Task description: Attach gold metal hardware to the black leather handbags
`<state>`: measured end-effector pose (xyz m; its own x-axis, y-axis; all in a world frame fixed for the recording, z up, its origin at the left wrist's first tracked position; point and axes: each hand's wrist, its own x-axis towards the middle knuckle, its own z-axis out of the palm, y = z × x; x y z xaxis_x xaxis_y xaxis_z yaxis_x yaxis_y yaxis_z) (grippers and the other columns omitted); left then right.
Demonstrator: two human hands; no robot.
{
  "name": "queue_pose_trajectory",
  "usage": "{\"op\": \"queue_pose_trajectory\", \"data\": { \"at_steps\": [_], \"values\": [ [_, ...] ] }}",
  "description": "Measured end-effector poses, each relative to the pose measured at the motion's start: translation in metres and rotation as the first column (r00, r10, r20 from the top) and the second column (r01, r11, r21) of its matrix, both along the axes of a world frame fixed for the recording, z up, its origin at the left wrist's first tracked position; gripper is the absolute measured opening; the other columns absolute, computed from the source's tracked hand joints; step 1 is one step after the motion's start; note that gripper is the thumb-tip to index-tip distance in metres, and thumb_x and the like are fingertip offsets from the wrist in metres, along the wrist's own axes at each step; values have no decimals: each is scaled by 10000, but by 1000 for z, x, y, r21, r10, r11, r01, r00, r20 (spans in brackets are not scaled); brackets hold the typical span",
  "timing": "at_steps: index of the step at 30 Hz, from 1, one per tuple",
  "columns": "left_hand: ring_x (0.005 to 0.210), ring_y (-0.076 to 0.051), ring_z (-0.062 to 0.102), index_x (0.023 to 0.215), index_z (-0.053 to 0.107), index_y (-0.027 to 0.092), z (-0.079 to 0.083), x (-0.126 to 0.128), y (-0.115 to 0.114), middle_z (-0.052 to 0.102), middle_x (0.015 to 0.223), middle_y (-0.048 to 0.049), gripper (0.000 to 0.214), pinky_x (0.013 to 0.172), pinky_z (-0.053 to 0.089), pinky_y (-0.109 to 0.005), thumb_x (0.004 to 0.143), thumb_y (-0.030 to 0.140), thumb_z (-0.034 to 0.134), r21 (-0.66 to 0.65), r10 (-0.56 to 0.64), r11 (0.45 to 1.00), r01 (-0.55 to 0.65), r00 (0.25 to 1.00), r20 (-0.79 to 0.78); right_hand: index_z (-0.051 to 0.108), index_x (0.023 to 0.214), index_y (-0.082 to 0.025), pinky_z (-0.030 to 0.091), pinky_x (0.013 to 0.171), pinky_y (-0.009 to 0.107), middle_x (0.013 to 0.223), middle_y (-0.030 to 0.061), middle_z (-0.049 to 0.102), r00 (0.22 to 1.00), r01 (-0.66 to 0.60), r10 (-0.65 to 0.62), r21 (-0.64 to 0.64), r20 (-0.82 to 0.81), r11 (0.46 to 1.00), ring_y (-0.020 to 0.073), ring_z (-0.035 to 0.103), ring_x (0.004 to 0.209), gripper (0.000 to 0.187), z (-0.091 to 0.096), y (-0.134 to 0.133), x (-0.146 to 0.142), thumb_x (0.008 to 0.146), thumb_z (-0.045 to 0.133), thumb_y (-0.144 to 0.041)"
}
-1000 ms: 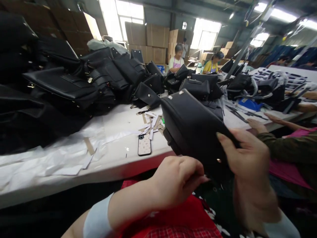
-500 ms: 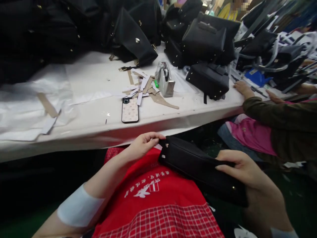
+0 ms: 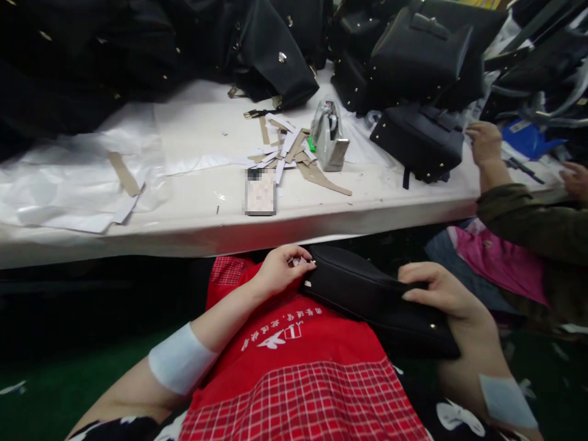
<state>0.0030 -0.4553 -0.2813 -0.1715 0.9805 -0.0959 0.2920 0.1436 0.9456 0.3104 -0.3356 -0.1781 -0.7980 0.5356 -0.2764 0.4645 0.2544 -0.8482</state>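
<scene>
A black bag [image 3: 362, 293] with small gold studs lies slantwise over my lap, in front of the red apron [image 3: 275, 324]. At its left end, my left hand [image 3: 283, 269] pinches the corner by a stud with thumb and forefinger. Something small and pale shows inside those curled fingers, too little of it to name. Toward the other end, my right hand [image 3: 438, 291] grips the bag's upper edge between thumb and bent fingers. The bag's underside and far side are hidden.
Across the white-covered table [image 3: 193, 190] lie a phone [image 3: 261, 193], cardboard strips [image 3: 289, 147] and a tape dispenser [image 3: 331, 135]. Black bags [image 3: 418, 144] crowd its back. At the right, a co-worker's hand [image 3: 486, 142] touches a bag. Plastic sheeting [image 3: 59, 177] covers the left.
The view has shifted, so the table sits higher and further right. My left fingertips have moved slightly along the bag's end toward the stud. The co-worker's hand has risen to the bag beside it.
</scene>
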Motion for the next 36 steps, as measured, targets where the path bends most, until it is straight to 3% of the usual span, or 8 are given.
{"op": "queue_pose_trajectory", "data": {
  "at_steps": [4,7,12,15,22,27,30,36],
  "values": [
    [619,-124,523,688,676,163,-2,-2,6,636,662,-8,246,619,403,-232,725,404,706,-32,-2,999,2,1000,17,714,692,-163,435,628,254,684,16,606,996,80,-82,-60,-35,995,160,563,669,227,-8,1,-5,715,760,-384],
    [596,-111,495,686,601,159,3,-4,7,590,637,7,287,598,384,-224,732,425,700,-107,-40,992,68,968,249,723,712,-151,422,580,218,673,6,623,973,224,-231,-188,-16,956,135,564,631,221,-11,0,-7,685,784,-361],
    [493,-51,348,754,514,172,29,-2,-1,555,666,29,300,484,262,-188,756,408,698,-155,-17,975,157,756,655,733,839,-138,490,552,224,720,43,717,844,511,-520,-499,133,700,147,635,575,325,-17,9,-16,611,846,-340],
    [516,-50,359,748,511,166,46,2,0,567,695,18,289,486,253,-187,714,344,736,-124,-67,970,209,721,690,734,874,-133,528,590,230,757,66,739,810,542,-571,-546,135,639,157,669,612,357,-22,24,-28,595,861,-315],
    [491,-52,335,760,626,139,50,-16,6,499,587,43,138,488,266,-191,743,276,635,-94,10,994,52,822,569,735,902,-132,505,580,211,786,57,739,903,400,-423,-491,70,774,150,663,626,356,-15,27,-46,672,822,-389],
    [575,-89,464,777,632,140,44,-27,7,583,668,9,170,556,354,-210,732,304,638,-90,105,993,-72,894,437,730,949,-94,509,698,307,862,125,710,983,90,-156,-494,-93,865,216,657,767,692,-6,-9,-52,874,409,-703],
    [608,-97,492,816,641,136,58,-15,5,591,696,2,188,570,377,-212,743,304,683,-16,-46,998,55,943,330,696,1098,-144,438,945,388,1109,119,662,979,-41,-19,-286,-203,957,278,598,1044,623,-5,-28,-55,855,479,-676],
    [589,-77,512,760,693,165,91,29,0,582,683,3,81,551,415,-186,812,222,671,295,-396,881,370,918,31,638,1207,-214,383,1036,405,1221,81,619,968,73,-118,-204,-221,976,266,548,1158,570,-8,-43,-58,948,330,-618]
  ]
}}
